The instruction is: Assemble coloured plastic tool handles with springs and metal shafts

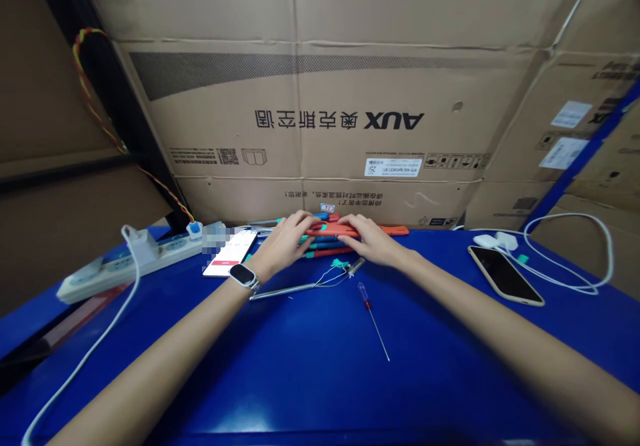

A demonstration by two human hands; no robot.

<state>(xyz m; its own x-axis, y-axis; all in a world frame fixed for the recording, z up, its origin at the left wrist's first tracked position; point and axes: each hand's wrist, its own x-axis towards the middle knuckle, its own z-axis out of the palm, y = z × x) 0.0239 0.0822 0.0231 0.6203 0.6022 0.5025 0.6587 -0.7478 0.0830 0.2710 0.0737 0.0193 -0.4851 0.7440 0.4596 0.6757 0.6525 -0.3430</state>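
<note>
At the back of the blue table, my left hand [286, 241] and my right hand [373, 238] are side by side, fingers curled over a long orange-red flat piece [393, 231]. The fingers partly hide it, and its kind is unclear. Under and behind it lies a pile of slim red and blue pieces [327, 245] with teal bits on them. Nearer to me is a thin metal tube [285, 292], from which pale wires run to a small part [355, 267] beside a teal scrap [340, 263]. A screwdriver [365, 297] with a purple and red handle points toward me.
A large cardboard box [330, 86] stands behind the table [310, 366]. On the left are a power strip [170, 249] with a white cable and a lit phone [231, 254]. A dark-screened phone [505, 276] and a coiled white cable [607, 253] lie right.
</note>
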